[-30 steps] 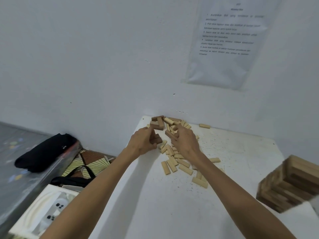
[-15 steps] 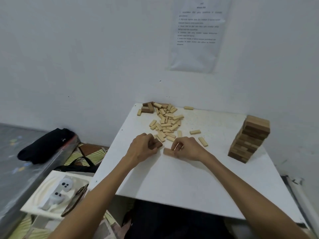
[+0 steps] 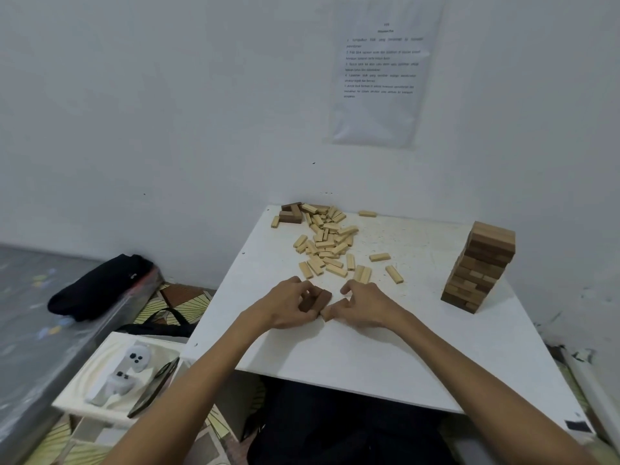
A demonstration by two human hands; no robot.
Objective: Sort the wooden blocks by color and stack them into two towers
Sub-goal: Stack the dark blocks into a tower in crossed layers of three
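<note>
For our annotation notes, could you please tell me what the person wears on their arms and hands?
Nothing visible: the left hand and right hand are bare, no gloves, rings or watch; the left forearm and right forearm show no sleeve in view.

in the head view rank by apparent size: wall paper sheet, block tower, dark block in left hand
paper sheet
block tower
dark block in the left hand
The sheet hangs farthest away, so it is truly largest.
</note>
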